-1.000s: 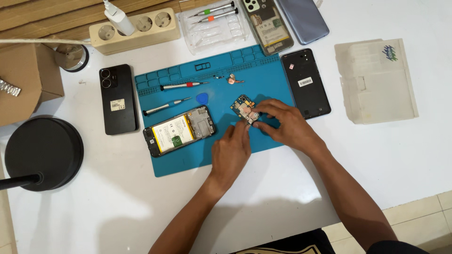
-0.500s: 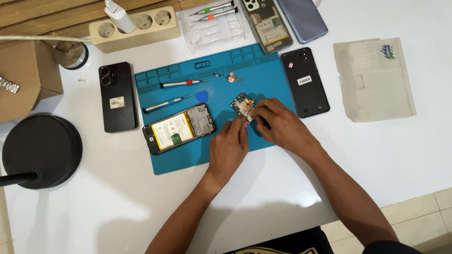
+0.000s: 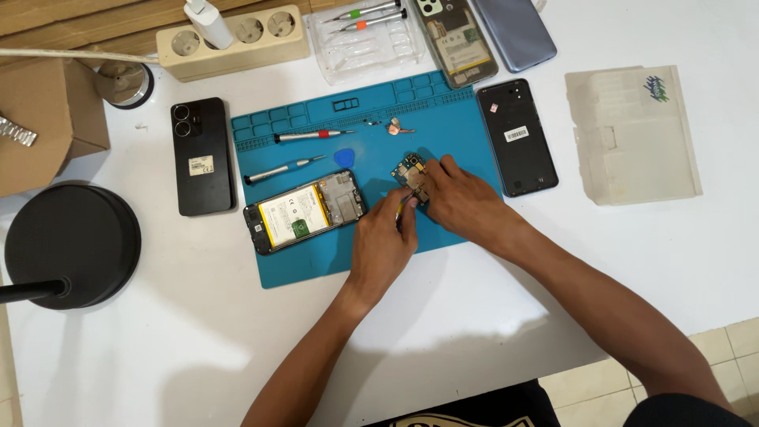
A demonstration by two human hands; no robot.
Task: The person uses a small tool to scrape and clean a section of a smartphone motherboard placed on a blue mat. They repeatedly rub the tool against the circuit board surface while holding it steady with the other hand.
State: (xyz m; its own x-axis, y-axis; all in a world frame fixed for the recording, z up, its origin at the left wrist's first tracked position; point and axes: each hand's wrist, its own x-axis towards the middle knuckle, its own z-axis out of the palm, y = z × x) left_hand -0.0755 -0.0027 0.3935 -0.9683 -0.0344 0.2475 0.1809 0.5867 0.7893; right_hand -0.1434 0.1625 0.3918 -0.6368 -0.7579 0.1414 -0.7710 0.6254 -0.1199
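Hands meet near the middle of the frame, over the blue mat [image 3: 443, 107]. The right hand [image 3: 462, 198] grips a small circuit board [image 3: 411, 172] with its fingers, and the left hand [image 3: 383, 241] pinches a thin tool against it. The opened phone [image 3: 304, 212] lies just left of them on the mat.

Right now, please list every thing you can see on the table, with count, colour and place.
work mat: 1, blue, table centre
opened phone: 1, black frame, mat left
circuit board: 1, dark, mat centre, under the fingers
screwdrivers: 2, silver, mat upper left
pick: 1, blue, beside them
closed phones: 2, black, either side of mat
phones at top edge: 2, one opened, one grey-blue
power strip: 1, beige, top left
plastic boxes: 2, clear, top and right
lamp base: 1, black, left
left hand: on board
right hand: on board
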